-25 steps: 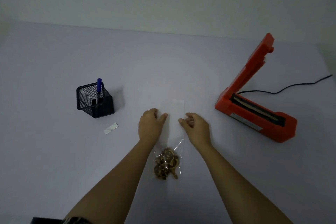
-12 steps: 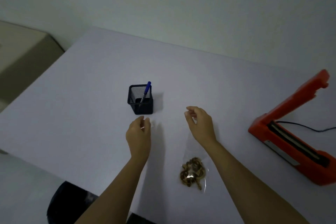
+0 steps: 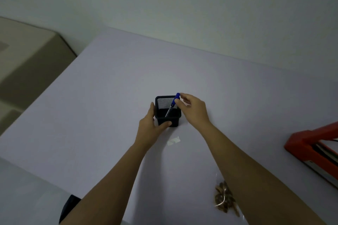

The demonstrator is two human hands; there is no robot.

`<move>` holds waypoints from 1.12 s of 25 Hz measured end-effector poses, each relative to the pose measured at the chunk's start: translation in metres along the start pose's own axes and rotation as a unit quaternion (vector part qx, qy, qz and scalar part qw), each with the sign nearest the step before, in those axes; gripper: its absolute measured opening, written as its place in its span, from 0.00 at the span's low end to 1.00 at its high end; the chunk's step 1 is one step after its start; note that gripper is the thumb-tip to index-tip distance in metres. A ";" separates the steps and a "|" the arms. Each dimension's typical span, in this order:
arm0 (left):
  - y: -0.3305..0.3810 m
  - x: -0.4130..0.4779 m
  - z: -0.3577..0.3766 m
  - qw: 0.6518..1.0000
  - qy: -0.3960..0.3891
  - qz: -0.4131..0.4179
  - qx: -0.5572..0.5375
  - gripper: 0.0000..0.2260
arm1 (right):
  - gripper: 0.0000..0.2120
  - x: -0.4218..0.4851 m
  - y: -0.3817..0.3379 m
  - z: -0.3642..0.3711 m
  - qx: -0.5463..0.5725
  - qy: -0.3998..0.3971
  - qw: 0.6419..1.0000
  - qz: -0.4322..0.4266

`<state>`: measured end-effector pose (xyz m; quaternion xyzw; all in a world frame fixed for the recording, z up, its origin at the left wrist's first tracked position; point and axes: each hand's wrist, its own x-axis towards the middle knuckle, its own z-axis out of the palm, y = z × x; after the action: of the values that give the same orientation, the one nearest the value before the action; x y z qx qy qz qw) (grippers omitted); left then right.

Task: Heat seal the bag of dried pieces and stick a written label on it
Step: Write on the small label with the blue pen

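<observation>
Blue-capped pen (image 3: 172,105) in pinch of right hand (image 3: 194,110), black mesh holder (image 3: 174,121) in grip of left hand (image 3: 149,130).

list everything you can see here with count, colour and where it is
mesh pen holder: 1, black, mid table
pen: 1, blue cap, tilted in holder
label: 1, white, flat on the table, on the holder's near side
bag of dried pieces: 1, clear, brown pieces, near right
heat sealer: 1, red-orange, right edge, cut off
table: 1, pale lilac
dark object: 1, black, below table edge, unclear
left hand: grips holder
right hand: fingers pinch pen top
</observation>
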<state>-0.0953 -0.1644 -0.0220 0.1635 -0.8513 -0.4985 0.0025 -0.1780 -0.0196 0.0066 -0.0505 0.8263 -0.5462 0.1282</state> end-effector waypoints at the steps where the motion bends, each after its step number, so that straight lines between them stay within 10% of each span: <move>1: 0.000 0.003 0.001 1.000 -0.002 0.011 -0.014 0.32 | 0.16 0.003 0.000 0.004 0.002 0.012 1.000 -0.006; 28: -0.001 0.013 0.000 0.998 -0.004 0.043 -0.036 0.28 | 0.12 0.016 -0.018 0.015 -0.020 0.057 0.998 0.008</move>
<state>-0.1076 -0.1683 -0.0250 0.1243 -0.8389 -0.5292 0.0263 -0.1907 -0.0439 0.0154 -0.0153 0.8435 -0.5303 0.0843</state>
